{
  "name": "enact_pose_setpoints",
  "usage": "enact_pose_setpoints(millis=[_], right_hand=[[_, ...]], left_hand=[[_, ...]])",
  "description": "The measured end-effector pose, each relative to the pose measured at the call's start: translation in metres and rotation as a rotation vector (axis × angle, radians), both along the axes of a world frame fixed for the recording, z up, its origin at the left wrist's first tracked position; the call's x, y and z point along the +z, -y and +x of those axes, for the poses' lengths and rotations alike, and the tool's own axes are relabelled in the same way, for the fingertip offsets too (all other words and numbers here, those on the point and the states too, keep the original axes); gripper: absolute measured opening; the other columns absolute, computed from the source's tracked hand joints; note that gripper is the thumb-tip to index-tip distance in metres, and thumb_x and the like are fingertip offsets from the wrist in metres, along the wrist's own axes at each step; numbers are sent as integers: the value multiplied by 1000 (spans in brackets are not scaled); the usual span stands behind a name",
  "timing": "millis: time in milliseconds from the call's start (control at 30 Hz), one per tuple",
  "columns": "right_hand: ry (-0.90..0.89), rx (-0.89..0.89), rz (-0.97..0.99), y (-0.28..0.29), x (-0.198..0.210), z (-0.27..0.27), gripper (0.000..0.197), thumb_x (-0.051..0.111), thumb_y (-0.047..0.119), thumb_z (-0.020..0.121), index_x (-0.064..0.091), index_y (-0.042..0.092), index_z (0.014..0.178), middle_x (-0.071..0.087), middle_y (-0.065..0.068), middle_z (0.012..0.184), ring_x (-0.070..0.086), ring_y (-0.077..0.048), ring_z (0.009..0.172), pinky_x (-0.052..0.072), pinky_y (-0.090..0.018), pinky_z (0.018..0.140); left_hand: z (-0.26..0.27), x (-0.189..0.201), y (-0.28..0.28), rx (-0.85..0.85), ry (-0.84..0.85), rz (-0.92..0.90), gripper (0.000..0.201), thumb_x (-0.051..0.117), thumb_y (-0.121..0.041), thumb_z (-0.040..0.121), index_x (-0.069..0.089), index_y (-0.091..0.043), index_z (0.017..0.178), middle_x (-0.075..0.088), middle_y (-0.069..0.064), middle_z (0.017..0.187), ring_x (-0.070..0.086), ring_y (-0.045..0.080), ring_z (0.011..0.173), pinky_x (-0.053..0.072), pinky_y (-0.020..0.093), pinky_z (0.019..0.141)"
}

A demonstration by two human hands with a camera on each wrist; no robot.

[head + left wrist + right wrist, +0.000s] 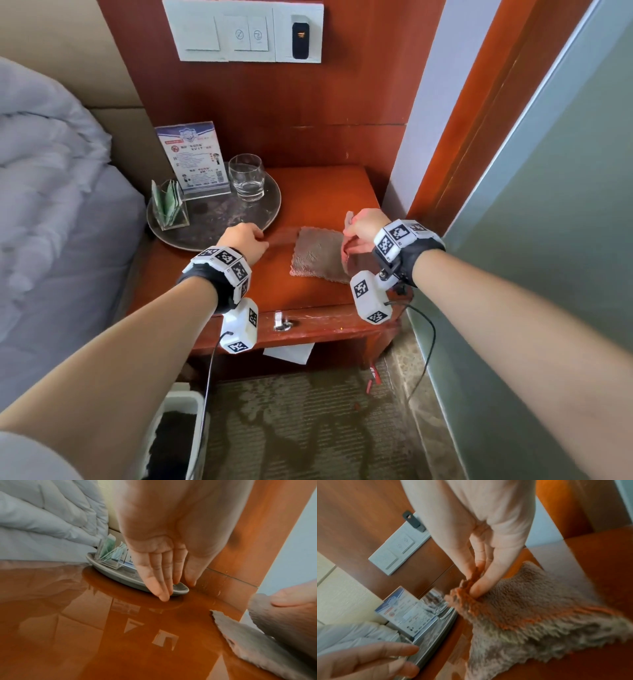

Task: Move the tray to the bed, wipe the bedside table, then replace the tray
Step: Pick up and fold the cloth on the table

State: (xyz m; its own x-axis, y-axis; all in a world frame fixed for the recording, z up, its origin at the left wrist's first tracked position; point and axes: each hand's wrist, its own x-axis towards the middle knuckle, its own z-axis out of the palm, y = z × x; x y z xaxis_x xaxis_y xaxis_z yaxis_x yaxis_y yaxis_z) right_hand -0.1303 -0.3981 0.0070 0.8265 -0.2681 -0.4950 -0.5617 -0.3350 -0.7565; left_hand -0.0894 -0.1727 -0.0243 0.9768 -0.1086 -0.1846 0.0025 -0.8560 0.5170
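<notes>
On the bedside table, left grip flat against round grey tray; right grip pinches cloth.

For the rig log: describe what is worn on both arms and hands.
Both forearms are bare, no gloves. Left hand and right hand each wear a black wrist strap ringed with white blocks bearing black square markers, plus a white camera pod below, trailing a thin black cable.

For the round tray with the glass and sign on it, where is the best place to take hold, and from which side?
Grip the tray by its raised rim at two opposite points, near and far-right, both clear of the load. The left hand already has straight fingers at the near rim. The glass, sign and packet holder stand upright, so I would lift it level. The right hand pinches the cloth.
</notes>
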Motion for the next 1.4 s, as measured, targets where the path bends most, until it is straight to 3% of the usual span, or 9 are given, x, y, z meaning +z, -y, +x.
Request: enact_pose_setpoints(millis=[67,200,300,467,700,800,1033,1200,1400], right_hand=[[13,23,-18,-18,-2,11,12,50,2,93,58,6,86,57,-6,71,59,-14,57,53,-17,45],[18,122,-32,-48,-12,24,32,51,2,93,54,-8,124,62,-11,81,59,-16,60,55,-21,51],[32,145,-45,-67,-20,30,31,55,9,93,56,-6,120,68,-22,105,65,-20,65,59,-29,63],[7,126,-133,-68,-26,32,34,57,38,91,54,6,78,70,-15,81,73,-33,85,58,-46,83],[-4,34,-272,-7,-25,17,26,64,26,83,46,22,64,67,-18,111,64,-30,94,54,-45,91],[-68,9,-266,9,-33,9,20,66,25,82,51,18,70,65,-17,117,64,-33,107,52,-45,95],[-197,-23,-175,-2,-36,5,32,66,26,88,57,1,69,71,-17,104,69,-30,101,53,-42,94],[-117,11,-54,-2,-41,7,46,71,17,82,57,3,125,62,-14,117,62,-24,108,51,-38,97],[-90,27,-162,-16,-41,9,49,69,17,82,55,0,126,58,-10,108,58,-22,99,51,-38,96]], left_hand=[[-1,1,-11,17,-25,-29,35,61,-24,88,61,-14,121,66,10,117,64,27,106,52,36,94],[-6,3,-26,-4,-63,-34,37,62,-27,88,59,-15,123,67,10,115,67,28,101,55,40,91],[-8,4,-30,-5,-54,-49,37,61,-27,88,59,-15,123,67,9,116,67,28,101,54,39,92],[-8,3,-23,-15,-58,-91,37,61,-28,88,59,-15,123,67,10,114,67,28,98,54,39,92],[-9,-3,12,-99,-68,-91,29,61,-24,88,64,-15,116,68,9,113,66,26,102,52,38,94],[-11,-8,27,-146,-54,-59,30,64,-22,87,66,-13,115,67,8,115,63,25,106,50,36,96],[-12,-15,37,-147,-40,-15,27,70,-18,82,69,-14,109,66,6,113,63,23,102,51,36,93],[-15,-13,32,-64,-3,-41,20,64,-21,87,70,-14,104,67,6,111,65,23,99,52,34,90],[-24,-9,24,-25,-19,-45,19,62,-23,88,69,-14,103,70,8,105,67,24,93,54,34,87]])
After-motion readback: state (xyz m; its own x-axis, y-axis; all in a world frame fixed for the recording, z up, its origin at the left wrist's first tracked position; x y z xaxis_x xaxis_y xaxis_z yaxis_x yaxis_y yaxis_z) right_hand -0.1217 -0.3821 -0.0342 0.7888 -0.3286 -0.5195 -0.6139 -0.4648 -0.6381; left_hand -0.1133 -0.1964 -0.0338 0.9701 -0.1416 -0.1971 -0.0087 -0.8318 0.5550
